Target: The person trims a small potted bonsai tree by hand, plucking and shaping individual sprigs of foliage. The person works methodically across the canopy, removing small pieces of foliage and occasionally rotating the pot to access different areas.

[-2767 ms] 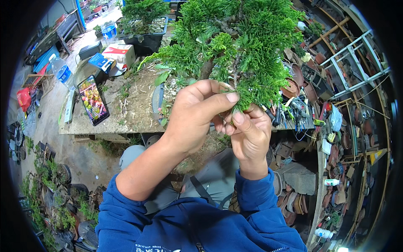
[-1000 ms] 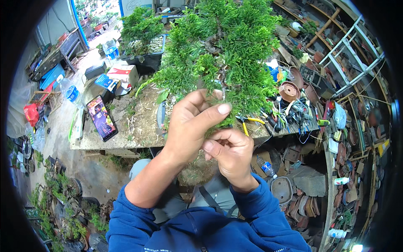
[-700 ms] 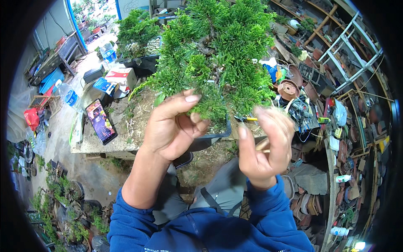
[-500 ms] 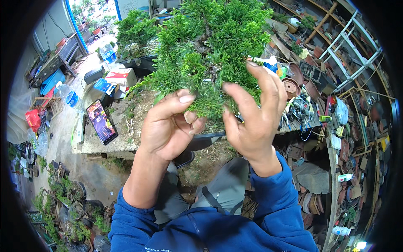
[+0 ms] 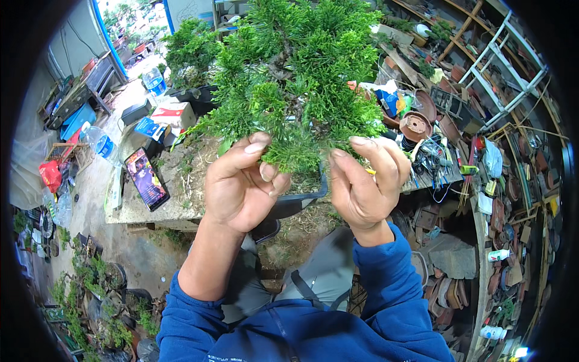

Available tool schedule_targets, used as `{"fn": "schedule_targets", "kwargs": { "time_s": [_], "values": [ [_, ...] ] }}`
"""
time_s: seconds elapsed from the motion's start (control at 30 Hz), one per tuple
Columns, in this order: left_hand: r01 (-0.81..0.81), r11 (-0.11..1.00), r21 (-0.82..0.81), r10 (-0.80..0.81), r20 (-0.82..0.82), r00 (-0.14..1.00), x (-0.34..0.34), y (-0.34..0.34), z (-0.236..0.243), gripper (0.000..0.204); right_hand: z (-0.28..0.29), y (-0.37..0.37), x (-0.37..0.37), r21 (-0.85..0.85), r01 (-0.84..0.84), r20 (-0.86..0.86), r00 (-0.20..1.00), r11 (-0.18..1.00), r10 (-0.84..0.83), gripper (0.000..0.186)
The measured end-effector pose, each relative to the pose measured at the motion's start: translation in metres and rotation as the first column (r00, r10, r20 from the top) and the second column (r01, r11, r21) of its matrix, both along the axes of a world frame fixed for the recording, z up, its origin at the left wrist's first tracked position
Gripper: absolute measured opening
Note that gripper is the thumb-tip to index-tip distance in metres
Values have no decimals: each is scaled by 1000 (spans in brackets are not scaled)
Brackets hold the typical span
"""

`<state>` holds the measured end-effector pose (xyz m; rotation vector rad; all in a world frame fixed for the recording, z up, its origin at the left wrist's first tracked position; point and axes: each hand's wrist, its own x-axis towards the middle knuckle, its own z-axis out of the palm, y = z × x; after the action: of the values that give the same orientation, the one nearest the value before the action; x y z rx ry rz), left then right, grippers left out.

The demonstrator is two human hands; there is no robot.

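Note:
A bushy green juniper bonsai [image 5: 332,78] fills the upper middle, its brown trunk showing between the leaves. Beneath its lower foliage, part of a dark pot rim [image 5: 309,196] shows. My left hand [image 5: 238,184] is at the lower left edge of the foliage, palm up, with thumb and curled fingers closed about a low sprig. At the lower right edge is my right hand [image 5: 369,187], its thumb and forefinger pinched together against the leaf tips. Whatever sits between those two fingertips is too small to make out. Its other fingers are bent above.
Left on the worktable [image 5: 129,216] lie a phone [image 5: 146,179], a water bottle [image 5: 101,143] and boxes [image 5: 172,114]. Right of the tree are a brown pot [image 5: 416,127] and tangled wire and tools [image 5: 433,158]. A ladder [image 5: 503,72] leans by crowded shelves.
My right hand has come down and out from the foliage, its spread fingers drawing into a pinch. The tree has shifted slightly left. My left hand stays nearly in place.

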<state>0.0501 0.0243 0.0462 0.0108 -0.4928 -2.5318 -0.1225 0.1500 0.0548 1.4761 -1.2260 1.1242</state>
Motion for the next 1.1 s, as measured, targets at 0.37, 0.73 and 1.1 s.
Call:
{"fn": "schedule_targets", "kwargs": {
  "time_s": [0.37,0.73,1.1],
  "values": [
    [-87,780,-620,345,309,886,-34,42,-4,21,-21,-2,-1,-42,-137,49,989,990,139,28],
    [308,-502,-808,856,-415,307,-46,39,-22,59,-26,1,7,-35,-209,106,972,977,212,25],
    [-349,-132,-928,922,-244,300,-54,59,-15,20,-27,6,11,-1,-216,155,965,976,213,28]
  ]
}}
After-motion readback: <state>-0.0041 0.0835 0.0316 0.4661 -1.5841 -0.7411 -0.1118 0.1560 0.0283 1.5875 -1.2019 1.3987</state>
